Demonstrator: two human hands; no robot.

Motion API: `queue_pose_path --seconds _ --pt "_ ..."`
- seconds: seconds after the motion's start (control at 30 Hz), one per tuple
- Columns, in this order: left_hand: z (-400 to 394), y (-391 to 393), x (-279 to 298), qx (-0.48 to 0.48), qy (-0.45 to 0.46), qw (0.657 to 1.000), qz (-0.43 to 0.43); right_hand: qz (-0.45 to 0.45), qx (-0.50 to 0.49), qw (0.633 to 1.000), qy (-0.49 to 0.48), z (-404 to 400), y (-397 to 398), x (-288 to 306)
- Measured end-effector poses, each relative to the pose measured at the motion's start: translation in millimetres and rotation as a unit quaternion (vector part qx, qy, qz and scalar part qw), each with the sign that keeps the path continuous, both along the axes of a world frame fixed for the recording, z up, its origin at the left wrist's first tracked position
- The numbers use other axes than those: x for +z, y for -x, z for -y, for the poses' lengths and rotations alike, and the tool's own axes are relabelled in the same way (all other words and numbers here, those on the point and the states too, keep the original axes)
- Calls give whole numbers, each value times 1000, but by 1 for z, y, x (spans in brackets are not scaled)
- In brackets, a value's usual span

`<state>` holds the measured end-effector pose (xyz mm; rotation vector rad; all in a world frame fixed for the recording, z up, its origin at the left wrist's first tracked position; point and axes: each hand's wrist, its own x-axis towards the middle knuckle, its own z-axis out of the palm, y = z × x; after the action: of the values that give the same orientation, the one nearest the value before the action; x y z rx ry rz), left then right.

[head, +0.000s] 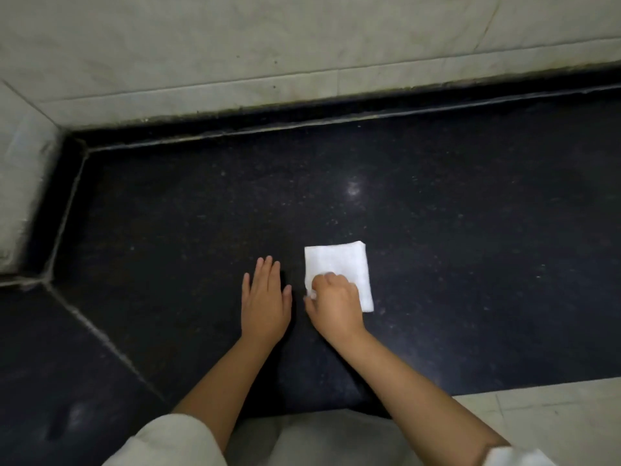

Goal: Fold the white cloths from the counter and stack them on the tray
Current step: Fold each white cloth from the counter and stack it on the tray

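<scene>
A small white cloth (339,264), folded into a neat square, lies flat on the dark speckled counter (470,230). My right hand (334,304) covers its near left corner, fingers curled and pinching that corner against the counter. Just left of the cloth, my left hand (265,302) rests palm down on the bare counter with fingers straight and slightly apart, holding nothing. A narrow gap separates it from the cloth. No tray is in view.
Pale tiled walls (268,45) rise behind the counter and at the left (23,196), meeting in a corner. A seam (100,334) crosses the counter diagonally at the left. The counter's front edge and light floor tiles (554,412) show at lower right.
</scene>
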<state>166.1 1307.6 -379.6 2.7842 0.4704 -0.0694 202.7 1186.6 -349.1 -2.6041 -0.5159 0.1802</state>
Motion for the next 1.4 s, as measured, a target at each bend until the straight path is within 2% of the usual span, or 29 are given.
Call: queue_pose_path --seconds 0.07,0.13,0.2,0.27,0.43,0.6,0.73,0.8,0.87,1.0,1.13,1.27,1.4 --pt "-7 13 -3 16 10 1000 -1 -30 31 997 61 -2 7 -12" --pt "-9 20 -4 24 20 999 12 -37 54 997 32 10 8 -12" --pt "-7 21 -3 15 39 999 23 -2 63 998 14 31 7 -7" --pt "-1 17 -1 -20 47 998 43 40 63 996 39 56 0 -5" --pt "17 4 -1 -146 56 982 102 11 131 988 84 80 -11 -13" --pt "38 -5 -9 -248 -19 968 42 11 162 985 51 85 -22 -5" --pt "83 -33 4 -291 -20 953 79 34 110 993 22 132 -29 23" --pt "122 -59 24 -355 8 932 77 61 68 996 17 179 -36 43" --pt "170 -88 44 -443 14 893 71 86 20 996 31 237 -41 64" --pt "303 -135 85 -551 32 832 60 48 -118 991 50 380 -37 102" --pt "459 -157 120 -584 66 809 33 30 -209 977 5 528 -20 138" --pt "598 -166 153 -614 115 777 75 36 -263 964 1 653 -4 170" --pt "705 -180 194 -657 93 743 93 74 -317 946 4 749 -11 197"
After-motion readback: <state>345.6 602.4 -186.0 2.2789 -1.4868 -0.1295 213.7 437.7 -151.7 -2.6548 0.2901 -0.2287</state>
